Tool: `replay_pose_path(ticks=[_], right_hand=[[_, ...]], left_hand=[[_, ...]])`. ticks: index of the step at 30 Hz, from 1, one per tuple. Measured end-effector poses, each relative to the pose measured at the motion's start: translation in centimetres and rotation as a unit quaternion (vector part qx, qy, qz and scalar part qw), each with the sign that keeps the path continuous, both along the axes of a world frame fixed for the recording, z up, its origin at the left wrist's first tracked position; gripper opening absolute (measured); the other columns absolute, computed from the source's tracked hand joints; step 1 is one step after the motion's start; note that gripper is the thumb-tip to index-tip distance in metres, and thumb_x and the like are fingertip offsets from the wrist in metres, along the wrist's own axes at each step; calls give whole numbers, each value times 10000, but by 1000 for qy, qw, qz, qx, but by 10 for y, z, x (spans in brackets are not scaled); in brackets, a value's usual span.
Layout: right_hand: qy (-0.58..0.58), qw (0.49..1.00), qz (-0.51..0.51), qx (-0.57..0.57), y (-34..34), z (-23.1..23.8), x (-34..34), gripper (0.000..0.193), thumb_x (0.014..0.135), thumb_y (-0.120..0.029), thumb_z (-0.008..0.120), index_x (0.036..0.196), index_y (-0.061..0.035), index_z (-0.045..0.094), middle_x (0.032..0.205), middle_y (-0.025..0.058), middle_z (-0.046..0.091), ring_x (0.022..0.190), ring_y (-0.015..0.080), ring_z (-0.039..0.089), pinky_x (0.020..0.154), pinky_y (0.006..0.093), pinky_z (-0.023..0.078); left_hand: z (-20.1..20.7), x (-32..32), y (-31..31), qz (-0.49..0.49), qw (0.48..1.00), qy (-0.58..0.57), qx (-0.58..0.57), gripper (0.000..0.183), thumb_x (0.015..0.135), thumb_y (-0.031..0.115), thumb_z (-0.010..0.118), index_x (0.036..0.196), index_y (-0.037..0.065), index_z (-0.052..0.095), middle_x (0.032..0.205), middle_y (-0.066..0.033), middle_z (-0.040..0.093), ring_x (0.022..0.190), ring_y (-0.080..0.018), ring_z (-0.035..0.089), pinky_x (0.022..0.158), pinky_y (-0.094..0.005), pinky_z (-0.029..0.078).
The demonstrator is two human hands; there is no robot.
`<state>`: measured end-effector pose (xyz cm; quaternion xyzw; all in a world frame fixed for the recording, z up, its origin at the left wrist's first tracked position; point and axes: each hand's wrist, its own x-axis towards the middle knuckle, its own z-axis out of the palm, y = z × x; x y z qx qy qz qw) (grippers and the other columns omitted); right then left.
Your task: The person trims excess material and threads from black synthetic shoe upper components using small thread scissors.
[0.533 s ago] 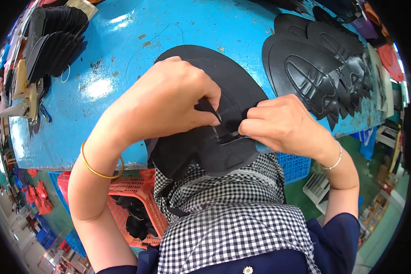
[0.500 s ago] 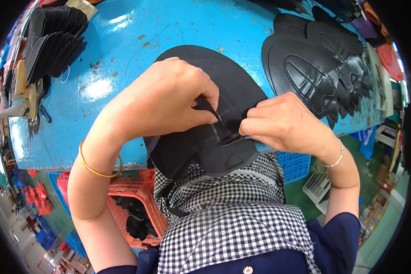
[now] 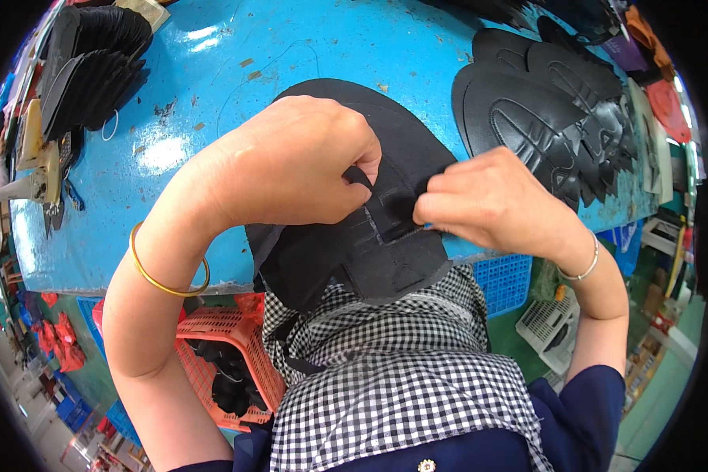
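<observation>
A black shoe upper (image 3: 413, 126) lies with its dull side facing up at the table's near edge, its lower part overhanging toward my checked apron. Above it, my left hand (image 3: 299, 161) has thumb and forefinger pinched on a small black flap (image 3: 359, 178) that stands up from the piece. Fingers curled, my right hand (image 3: 488, 197) grips the right side of the upper close to a folded black part. Its fingertips hide exactly what they pinch. Pale lines of stitching or marking (image 3: 372, 223) run between the two hands.
Shiny black uppers (image 3: 527, 118) are stacked on the blue table (image 3: 189, 94) to the right. Bundled black pieces (image 3: 94, 86) stand at the far left, near scissors and a pale tool (image 3: 35, 169). Below the table are an orange basket (image 3: 267, 370) and a blue crate (image 3: 503, 283).
My left hand has drawn slightly upward with the flap, which now shows less beyond the fingertips. My right hand has risen a little at the wrist while staying at the upper's right side.
</observation>
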<state>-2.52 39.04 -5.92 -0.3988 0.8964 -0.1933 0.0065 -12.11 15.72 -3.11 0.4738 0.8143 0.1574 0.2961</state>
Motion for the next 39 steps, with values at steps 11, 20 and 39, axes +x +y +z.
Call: replay_pose_path(ticks=[11, 20, 39], right_hand=[[-111, 986, -123, -20, -4, 9, -2, 310, 938, -393, 666, 1002, -103, 580, 767, 69, 671, 711, 288, 668, 582, 411, 478], [-150, 974, -147, -88, -8, 4, -9, 258, 924, -348, 701, 920, -106, 611, 723, 70, 650, 645, 296, 650, 557, 396, 467], [-99, 958, -162, -215, -53, -2, 14, 160, 862, -60, 640, 1017, -36, 606, 788, 142, 691, 596, 273, 668, 520, 337, 518]], left_hand=[[-5, -4, -13, -16, 996, -49, 74, 121, 818, 94, 695, 896, 12, 652, 763, -161, 648, 728, -350, 617, 673, -431, 491], [-13, -4, -23, 4, 988, -32, 151, 118, 874, 88, 656, 964, 24, 614, 767, -102, 611, 700, -261, 560, 673, -342, 464], [51, 2, -69, 291, 901, -132, 294, 168, 989, 182, 649, 1087, 48, 673, 736, -1, 658, 519, 13, 457, 473, -137, 296]])
